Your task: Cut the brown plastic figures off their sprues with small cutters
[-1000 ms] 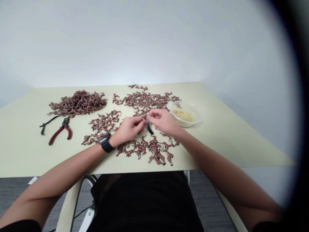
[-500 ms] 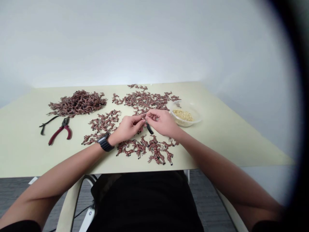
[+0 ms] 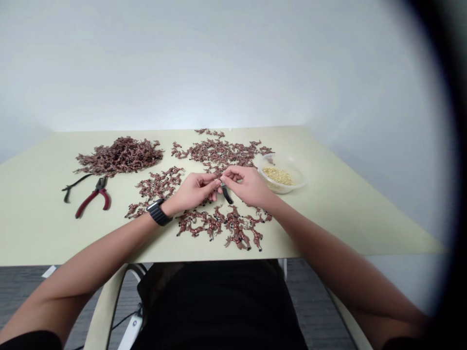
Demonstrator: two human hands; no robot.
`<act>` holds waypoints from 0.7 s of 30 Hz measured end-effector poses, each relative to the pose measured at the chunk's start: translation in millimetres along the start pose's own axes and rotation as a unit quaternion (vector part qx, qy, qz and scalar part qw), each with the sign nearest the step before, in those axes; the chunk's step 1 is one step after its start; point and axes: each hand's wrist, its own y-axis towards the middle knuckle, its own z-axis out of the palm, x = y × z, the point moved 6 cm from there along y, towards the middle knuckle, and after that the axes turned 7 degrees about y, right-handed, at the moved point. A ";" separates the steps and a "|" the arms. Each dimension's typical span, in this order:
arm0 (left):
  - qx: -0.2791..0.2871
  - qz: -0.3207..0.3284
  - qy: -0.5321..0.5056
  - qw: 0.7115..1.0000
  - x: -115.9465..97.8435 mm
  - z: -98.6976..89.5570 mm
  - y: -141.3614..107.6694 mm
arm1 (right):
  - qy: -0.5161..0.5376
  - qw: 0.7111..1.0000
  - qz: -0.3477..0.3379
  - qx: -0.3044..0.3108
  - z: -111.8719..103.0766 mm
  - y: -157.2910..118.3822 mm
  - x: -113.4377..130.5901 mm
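Red-handled pliers (image 3: 93, 201) lie at nine o'clock from the hands, a heap of small brown pieces (image 3: 119, 156) at ten. Left hand (image 3: 193, 192), black-strapped watch (image 3: 158, 213) on its wrist, and right hand (image 3: 246, 186) meet at the fingertips, together on a small black piece (image 3: 226, 193), its shape too small to read, above scattered brown pieces (image 3: 237, 228). Transparent plastic tub (image 3: 282, 172) of pale granules (image 3: 278, 176) sits at two o'clock on the cream table (image 3: 365, 228)
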 end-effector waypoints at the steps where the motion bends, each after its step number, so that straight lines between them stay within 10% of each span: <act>1: 0.003 -0.001 -0.012 1.000 -0.4 -0.1 0.1 | -0.011 1.000 -0.009 -0.002 -0.8 -0.3 1.9; 16: 0.049 -0.019 -0.116 0.992 6.0 3.0 1.5 | -0.085 0.983 -0.164 0.022 -2.7 -2.7 18.3; 21: 0.033 0.000 -0.070 0.997 1.8 4.0 0.1 | -0.070 0.992 -0.105 -0.011 -0.7 -2.0 13.2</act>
